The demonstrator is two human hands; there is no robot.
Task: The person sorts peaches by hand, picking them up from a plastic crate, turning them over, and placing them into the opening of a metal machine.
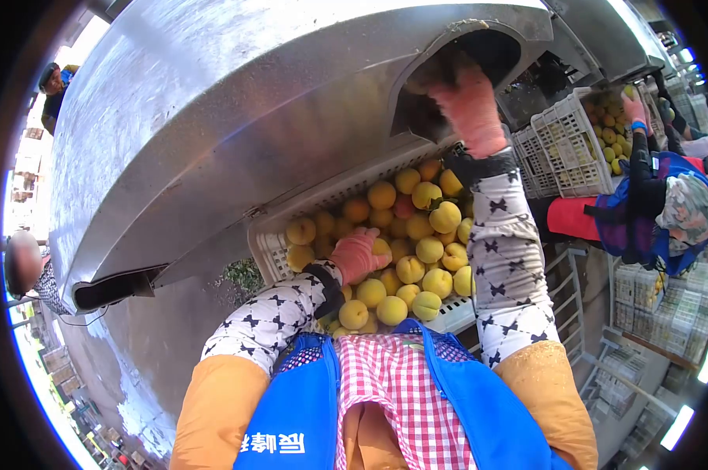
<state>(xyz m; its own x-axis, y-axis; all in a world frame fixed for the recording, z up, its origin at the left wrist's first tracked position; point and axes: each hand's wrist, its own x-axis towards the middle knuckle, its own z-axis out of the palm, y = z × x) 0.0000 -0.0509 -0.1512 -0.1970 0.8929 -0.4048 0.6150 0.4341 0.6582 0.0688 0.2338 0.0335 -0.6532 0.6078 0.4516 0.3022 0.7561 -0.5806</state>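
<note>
A white plastic crate (269, 254) full of yellow peaches (410, 269) sits in front of me, under the edge of a large metal machine (291, 117). My left hand (354, 257), in a pink glove, is down among the fruit with its fingers closed round a peach (381, 249). My right hand (470, 110), also gloved in pink, reaches into a round opening (409, 117) in the metal side. Its fingers are dark and blurred there, so whether they hold anything is hidden.
To the right, a person (659, 196) in a floral cap handles fruit at another white crate (554, 149). Metal rails (577, 305) and stacked crates (655, 305) stand at lower right. Two more people are at the far left. Leaves (242, 274) lie left of my crate.
</note>
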